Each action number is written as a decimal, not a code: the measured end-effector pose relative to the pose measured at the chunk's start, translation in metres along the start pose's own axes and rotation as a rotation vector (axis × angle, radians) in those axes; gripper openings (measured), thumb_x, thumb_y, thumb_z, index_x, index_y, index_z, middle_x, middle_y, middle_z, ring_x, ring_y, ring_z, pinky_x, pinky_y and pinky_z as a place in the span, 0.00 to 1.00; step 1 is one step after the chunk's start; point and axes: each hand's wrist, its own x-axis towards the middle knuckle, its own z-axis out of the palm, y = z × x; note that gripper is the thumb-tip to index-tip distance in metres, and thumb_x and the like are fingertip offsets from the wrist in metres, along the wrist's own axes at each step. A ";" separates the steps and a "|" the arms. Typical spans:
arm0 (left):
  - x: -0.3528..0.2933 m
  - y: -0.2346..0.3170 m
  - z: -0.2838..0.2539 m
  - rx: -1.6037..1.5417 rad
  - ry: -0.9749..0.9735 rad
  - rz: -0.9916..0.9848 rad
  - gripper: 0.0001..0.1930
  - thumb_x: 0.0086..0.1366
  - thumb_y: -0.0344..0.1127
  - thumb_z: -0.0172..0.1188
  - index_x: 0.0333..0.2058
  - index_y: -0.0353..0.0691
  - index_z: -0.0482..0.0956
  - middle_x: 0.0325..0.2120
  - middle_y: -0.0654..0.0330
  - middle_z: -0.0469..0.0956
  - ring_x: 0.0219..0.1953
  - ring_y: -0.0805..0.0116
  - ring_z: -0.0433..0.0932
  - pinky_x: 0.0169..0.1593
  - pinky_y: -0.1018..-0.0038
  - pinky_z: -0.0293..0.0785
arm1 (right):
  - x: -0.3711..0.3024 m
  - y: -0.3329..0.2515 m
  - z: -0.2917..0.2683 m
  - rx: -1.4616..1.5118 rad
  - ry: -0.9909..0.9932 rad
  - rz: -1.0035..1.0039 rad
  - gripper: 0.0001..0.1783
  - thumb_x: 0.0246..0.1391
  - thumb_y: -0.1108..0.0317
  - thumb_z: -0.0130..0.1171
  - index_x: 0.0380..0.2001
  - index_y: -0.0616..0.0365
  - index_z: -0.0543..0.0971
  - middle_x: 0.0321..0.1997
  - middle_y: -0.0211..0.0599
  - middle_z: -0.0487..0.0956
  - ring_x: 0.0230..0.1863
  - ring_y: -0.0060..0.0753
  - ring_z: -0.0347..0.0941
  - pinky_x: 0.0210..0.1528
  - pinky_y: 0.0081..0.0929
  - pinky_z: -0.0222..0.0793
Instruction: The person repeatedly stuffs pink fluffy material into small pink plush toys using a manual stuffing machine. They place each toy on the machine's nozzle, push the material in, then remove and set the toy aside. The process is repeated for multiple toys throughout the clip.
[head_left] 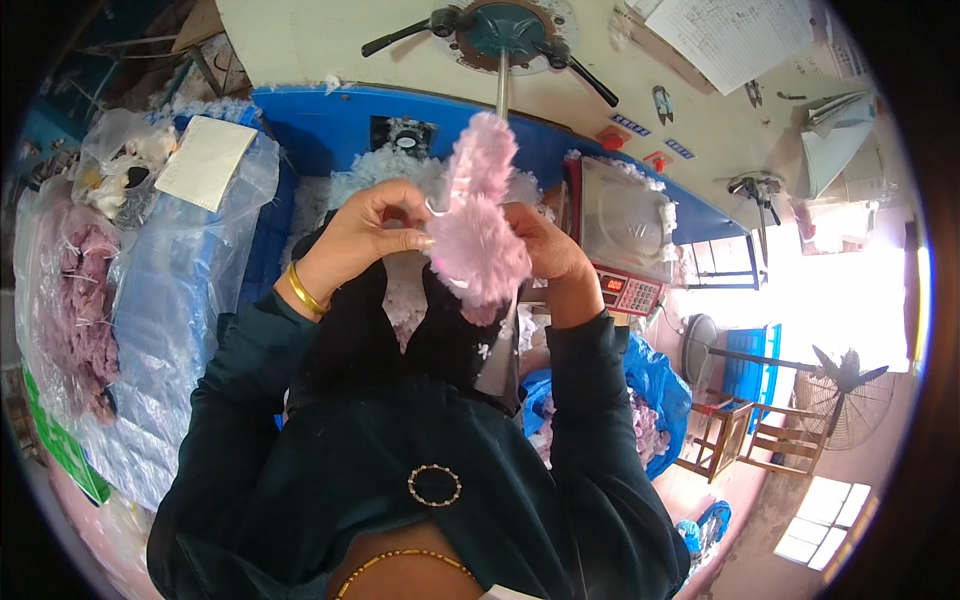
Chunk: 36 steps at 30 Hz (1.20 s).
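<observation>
A fluffy pink plush piece hangs in front of me between my two hands, its narrow upper part reaching up to a thin metal tube. That tube comes down from a dark green round fitting on the machine. My left hand is closed, pinching the plush's left edge between thumb and fingers beside a pale seam. On the other side my right hand grips the right edge, its fingertips partly hidden behind the plush. Whether the tube goes inside the plush I cannot tell.
White stuffing lies in the blue trough behind my hands. To the left are clear plastic bags with pink plush and a notepad. At right stand a red digital scale, a blue bag of pink pieces, a wooden chair and a fan.
</observation>
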 end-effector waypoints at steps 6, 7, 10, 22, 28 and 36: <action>0.004 -0.003 0.013 -0.246 -0.096 -0.279 0.16 0.59 0.26 0.59 0.47 0.36 0.74 0.42 0.67 0.76 0.43 0.79 0.73 0.47 0.79 0.70 | 0.005 -0.005 0.001 -0.113 0.072 0.191 0.09 0.55 0.70 0.54 0.36 0.63 0.78 0.27 0.23 0.74 0.27 0.11 0.65 0.27 0.14 0.61; 0.002 -0.004 0.016 -0.241 -0.109 -0.295 0.16 0.59 0.25 0.58 0.47 0.35 0.75 0.42 0.67 0.76 0.44 0.79 0.73 0.47 0.79 0.70 | 0.004 -0.006 0.005 -0.022 0.076 0.105 0.09 0.55 0.71 0.52 0.37 0.62 0.77 0.24 0.21 0.73 0.22 0.08 0.61 0.22 0.12 0.56; -0.003 -0.012 0.016 -0.292 -0.101 -0.358 0.16 0.57 0.24 0.57 0.46 0.34 0.75 0.41 0.65 0.77 0.43 0.78 0.74 0.49 0.78 0.70 | -0.005 0.009 0.004 0.200 0.059 0.192 0.11 0.53 0.72 0.52 0.40 0.62 0.77 0.25 0.22 0.73 0.22 0.10 0.63 0.22 0.13 0.57; 0.001 -0.007 0.029 -0.084 0.040 -0.031 0.15 0.54 0.30 0.65 0.41 0.34 0.75 0.43 0.61 0.74 0.44 0.73 0.73 0.49 0.75 0.70 | -0.014 0.019 0.025 0.549 0.125 -0.007 0.18 0.42 0.75 0.66 0.40 0.64 0.78 0.40 0.29 0.79 0.38 0.19 0.73 0.43 0.21 0.69; 0.028 -0.005 0.036 0.130 0.158 0.113 0.11 0.53 0.28 0.62 0.36 0.35 0.75 0.39 0.59 0.73 0.43 0.68 0.73 0.49 0.74 0.68 | -0.013 0.001 0.004 0.358 0.259 -0.039 0.14 0.45 0.74 0.64 0.38 0.65 0.78 0.38 0.29 0.79 0.39 0.18 0.71 0.43 0.21 0.68; 0.033 -0.020 0.025 -0.082 0.011 0.018 0.12 0.54 0.29 0.63 0.39 0.35 0.77 0.37 0.61 0.76 0.42 0.73 0.73 0.48 0.75 0.69 | -0.017 -0.005 -0.010 0.353 0.038 -0.037 0.14 0.46 0.73 0.65 0.38 0.66 0.79 0.37 0.27 0.79 0.38 0.15 0.71 0.41 0.19 0.69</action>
